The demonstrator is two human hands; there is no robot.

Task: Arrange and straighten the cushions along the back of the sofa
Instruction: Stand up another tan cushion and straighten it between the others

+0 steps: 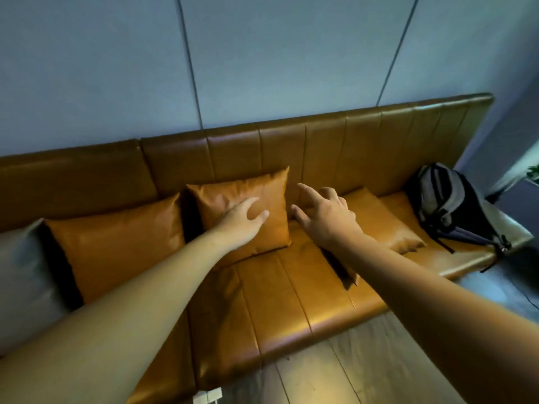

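No writing can be read anywhere. At frame centre the left hand (243, 218) lies flat, fingers spread, on the upright tan cushion (248, 211) against the sofa back (335, 147); the right hand (323, 215) hovers open beside its right edge, holding nothing. Another cushion (382, 220) lies flat right of centre near a backpack (449, 205), bare seat (285, 295) in front.
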